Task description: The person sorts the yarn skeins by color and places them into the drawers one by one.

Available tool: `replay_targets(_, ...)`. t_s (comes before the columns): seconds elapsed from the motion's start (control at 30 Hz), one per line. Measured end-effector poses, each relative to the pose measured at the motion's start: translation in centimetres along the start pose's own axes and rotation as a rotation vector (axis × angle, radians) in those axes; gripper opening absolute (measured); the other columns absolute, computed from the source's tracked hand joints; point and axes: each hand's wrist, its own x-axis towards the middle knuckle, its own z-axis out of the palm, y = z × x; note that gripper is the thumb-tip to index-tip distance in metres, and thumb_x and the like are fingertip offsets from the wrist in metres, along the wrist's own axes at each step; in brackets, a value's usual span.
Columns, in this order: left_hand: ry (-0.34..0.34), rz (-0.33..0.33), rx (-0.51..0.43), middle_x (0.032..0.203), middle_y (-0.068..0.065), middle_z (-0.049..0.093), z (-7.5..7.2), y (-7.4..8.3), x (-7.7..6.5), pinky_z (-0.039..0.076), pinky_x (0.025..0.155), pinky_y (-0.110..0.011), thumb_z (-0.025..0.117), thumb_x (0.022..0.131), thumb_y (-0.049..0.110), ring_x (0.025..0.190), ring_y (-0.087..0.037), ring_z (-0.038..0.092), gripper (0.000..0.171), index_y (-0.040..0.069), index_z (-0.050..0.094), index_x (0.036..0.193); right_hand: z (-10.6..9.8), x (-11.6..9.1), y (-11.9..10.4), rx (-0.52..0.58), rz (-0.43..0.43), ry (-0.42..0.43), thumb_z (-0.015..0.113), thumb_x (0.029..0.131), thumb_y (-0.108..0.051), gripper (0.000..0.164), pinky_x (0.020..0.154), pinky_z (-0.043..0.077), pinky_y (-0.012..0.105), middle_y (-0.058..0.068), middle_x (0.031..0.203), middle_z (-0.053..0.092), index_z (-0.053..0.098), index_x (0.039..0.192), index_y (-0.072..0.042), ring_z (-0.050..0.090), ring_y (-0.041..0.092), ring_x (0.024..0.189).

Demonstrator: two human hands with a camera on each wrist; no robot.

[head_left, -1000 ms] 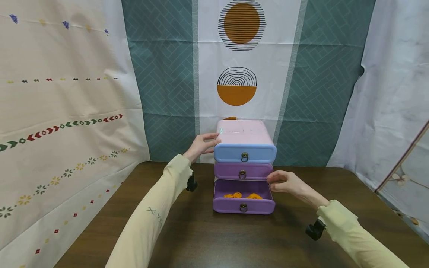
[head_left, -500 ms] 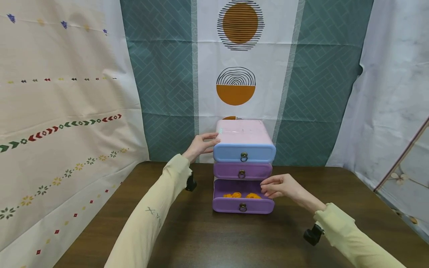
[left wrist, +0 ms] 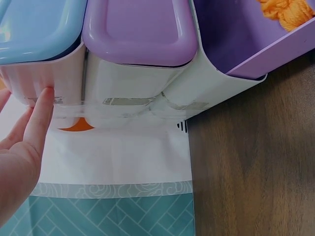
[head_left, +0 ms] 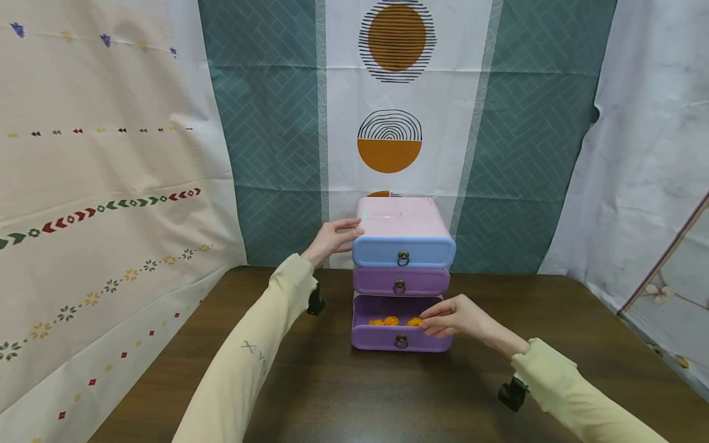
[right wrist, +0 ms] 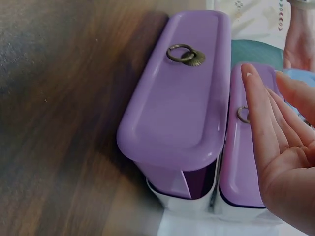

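A three-tier drawer unit with a pink top (head_left: 404, 215) stands on the table. Its blue top drawer (head_left: 376, 253) and purple middle drawer (head_left: 373, 282) are closed. The bottom purple drawer (head_left: 373, 338) is pulled out, with small bundles of orange yarn (head_left: 391, 321) inside. My left hand (head_left: 333, 241) rests its fingertips on the unit's upper left side, fingers (left wrist: 42, 115) extended. My right hand (head_left: 462, 319) reaches over the right end of the open drawer, its fingertips overlapping the right-hand yarn bundle (head_left: 413, 322). In the right wrist view its fingers (right wrist: 261, 105) look extended, holding nothing.
The unit sits near the back of a dark wooden table (head_left: 354, 400). A teal and white curtain (head_left: 277, 154) hangs right behind it. Patterned cloth (head_left: 111, 184) closes the left side, and a white cloth (head_left: 653, 135) hangs on the right.
My right hand has moved left and slightly down, from the drawer's right side edge to over its front right, by the yarn. The left hand has stayed at the unit's side.
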Motion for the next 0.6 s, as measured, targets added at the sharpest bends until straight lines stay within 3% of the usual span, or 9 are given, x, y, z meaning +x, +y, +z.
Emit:
replay_targets(0.23, -0.028, -0.004, -0.015, 0.131, -0.012, 0.044, 0.1, 1.3, -1.2, 0.045, 0.085, -0.038, 0.064, 0.086, 0.018, 0.108, -0.023, 0.051, 0.05, 0.004, 0.047, 0.131, 1.0, -0.1, 0.4, -0.017, 0.004, -0.048, 0.063, 0.085, -0.006, 0.028, 0.071, 0.05, 0.046, 0.022, 0.092, 0.064, 0.06, 0.104, 0.015, 0.062, 0.036, 0.083)
replay_targets(0.43, 0.003, 0.015, -0.002, 0.127, -0.008, 0.048, 0.0, 0.0, -0.2, 0.047, 0.081, -0.035, 0.067, 0.084, 0.024, 0.104, -0.019, 0.054, 0.049, 0.008, 0.052, 0.128, 1.6, -0.1, 0.7, -0.026, 0.02, -0.057, 0.063, 0.085, -0.006, 0.028, 0.069, 0.05, 0.047, 0.021, 0.089, 0.064, 0.06, 0.103, 0.016, 0.062, 0.034, 0.081)
replay_targets(0.6, 0.009, 0.013, 0.011, 0.128, -0.007, 0.048, 0.0, 0.0, -0.2, 0.048, 0.08, -0.032, 0.067, 0.084, 0.025, 0.105, -0.018, 0.053, 0.049, 0.009, 0.052, 0.128, 1.9, -0.1, 0.9, -0.039, 0.017, -0.056, 0.063, 0.085, -0.006, 0.029, 0.068, 0.052, 0.042, 0.02, 0.089, 0.065, 0.06, 0.104, 0.015, 0.063, 0.031, 0.08)
